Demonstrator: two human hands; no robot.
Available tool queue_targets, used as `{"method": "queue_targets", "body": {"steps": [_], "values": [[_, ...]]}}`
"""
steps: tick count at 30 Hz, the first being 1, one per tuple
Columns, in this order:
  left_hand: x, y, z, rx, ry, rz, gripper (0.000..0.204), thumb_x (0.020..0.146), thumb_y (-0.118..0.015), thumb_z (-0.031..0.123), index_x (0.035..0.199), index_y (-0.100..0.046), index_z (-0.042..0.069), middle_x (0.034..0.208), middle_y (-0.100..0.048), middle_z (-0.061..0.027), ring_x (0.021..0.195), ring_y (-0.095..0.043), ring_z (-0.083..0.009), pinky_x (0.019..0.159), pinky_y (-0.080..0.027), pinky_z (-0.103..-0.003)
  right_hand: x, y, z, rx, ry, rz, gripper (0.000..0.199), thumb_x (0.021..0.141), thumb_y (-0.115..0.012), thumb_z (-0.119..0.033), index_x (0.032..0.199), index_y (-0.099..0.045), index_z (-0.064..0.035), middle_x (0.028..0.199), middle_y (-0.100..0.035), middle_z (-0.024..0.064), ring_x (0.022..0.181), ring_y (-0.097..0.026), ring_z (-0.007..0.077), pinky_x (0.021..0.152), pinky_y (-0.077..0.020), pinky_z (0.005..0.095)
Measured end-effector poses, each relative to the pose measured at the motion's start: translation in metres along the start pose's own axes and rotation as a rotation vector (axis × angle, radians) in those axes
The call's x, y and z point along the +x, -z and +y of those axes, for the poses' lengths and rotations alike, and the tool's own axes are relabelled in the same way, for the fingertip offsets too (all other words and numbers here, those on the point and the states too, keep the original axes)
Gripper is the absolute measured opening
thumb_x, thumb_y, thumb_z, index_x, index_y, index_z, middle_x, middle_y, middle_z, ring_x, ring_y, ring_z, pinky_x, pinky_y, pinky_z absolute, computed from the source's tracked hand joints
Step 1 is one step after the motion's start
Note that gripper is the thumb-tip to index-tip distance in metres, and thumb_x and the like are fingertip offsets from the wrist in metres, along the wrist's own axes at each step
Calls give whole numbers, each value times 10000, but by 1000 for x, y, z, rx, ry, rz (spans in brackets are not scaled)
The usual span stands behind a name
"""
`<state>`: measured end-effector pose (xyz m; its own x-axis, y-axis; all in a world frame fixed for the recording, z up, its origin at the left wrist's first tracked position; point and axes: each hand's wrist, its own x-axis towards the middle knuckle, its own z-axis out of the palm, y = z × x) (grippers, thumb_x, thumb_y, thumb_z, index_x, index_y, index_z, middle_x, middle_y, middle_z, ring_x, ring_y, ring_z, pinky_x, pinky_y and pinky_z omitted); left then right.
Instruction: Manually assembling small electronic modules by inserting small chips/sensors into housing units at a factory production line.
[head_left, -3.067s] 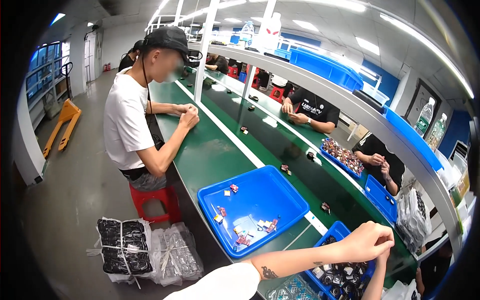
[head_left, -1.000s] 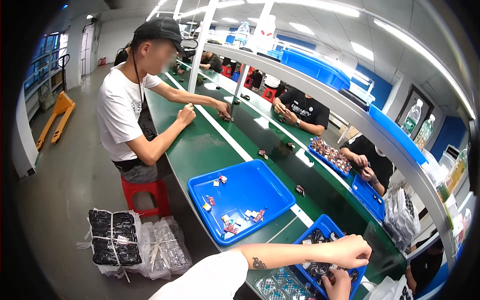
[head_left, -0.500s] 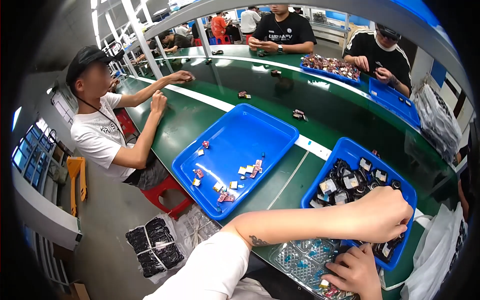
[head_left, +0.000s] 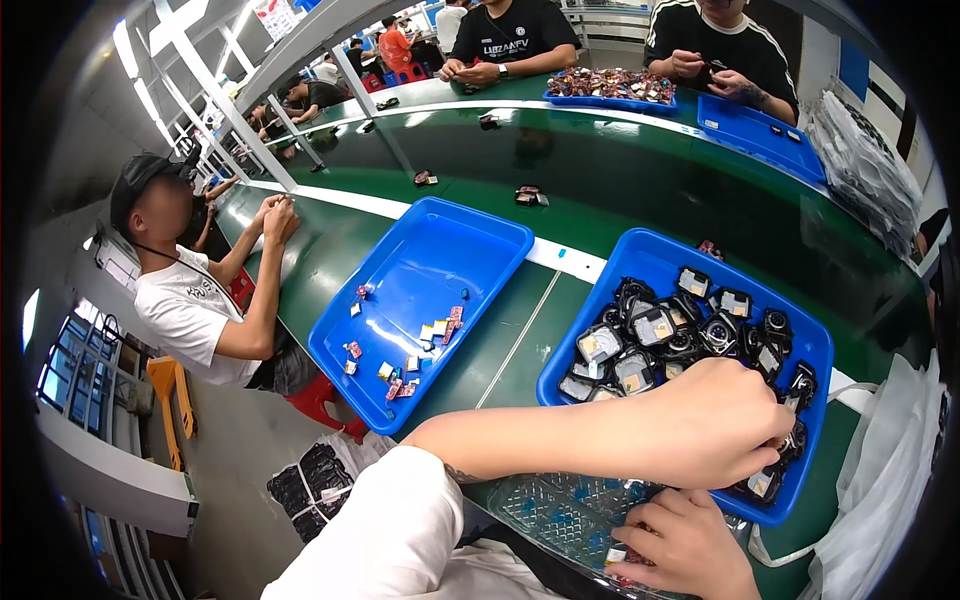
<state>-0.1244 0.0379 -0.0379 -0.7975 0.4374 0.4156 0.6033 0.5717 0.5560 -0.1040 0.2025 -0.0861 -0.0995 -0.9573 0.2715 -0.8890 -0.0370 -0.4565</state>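
My left hand point(head_left: 738, 422) reaches across from the left, its fingers curled closed over the right blue tray point(head_left: 642, 258). Whatever it may hold is hidden behind the hand. In that tray lie many black watch-like housings point(head_left: 653, 326) with pale square patches. Below my left wrist, my right hand point(head_left: 688, 548) rests on a clear plastic blister tray point(head_left: 520, 492), fingers bent and spread apart. At its fingertips shows a small red and white electronic part point(head_left: 620, 562). Blue bits are scattered in the blister tray.
A second blue tray point(head_left: 400, 255) at the left holds several small red circuit boards with batteries. Boards also lie along the green conveyor point(head_left: 600, 170). A person in white point(head_left: 190, 305) sits left; two others work opposite. White plastic bags point(head_left: 885, 470) hang at the right.
The view has shifted, so the trays appear further left and more of the right tray shows. My left hand stays closed over it. The person at left has brought both hands together.
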Motion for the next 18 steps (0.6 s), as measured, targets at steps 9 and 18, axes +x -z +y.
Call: {"method": "queue_targets", "body": {"steps": [9,18], "values": [[-2,-5,3,-35,-30,-29,140,792,-646,160,783,-624,21,675,-622,-115,672,-620,-312,589,-490,-403,-13,-20,12,-21,28,140,157,715,-751,-152,763,-610,-101,635,-573,1,584,-543,185,634,-429,308],[3,24,12,-57,39,-65,131,810,-661,136,871,-679,21,758,-677,-99,641,-666,-214,591,-520,-300,-21,-20,17,942,-367,497,129,947,-530,-47,997,-416,-12,731,-648,86,646,-634,111,594,-484,230]]}}
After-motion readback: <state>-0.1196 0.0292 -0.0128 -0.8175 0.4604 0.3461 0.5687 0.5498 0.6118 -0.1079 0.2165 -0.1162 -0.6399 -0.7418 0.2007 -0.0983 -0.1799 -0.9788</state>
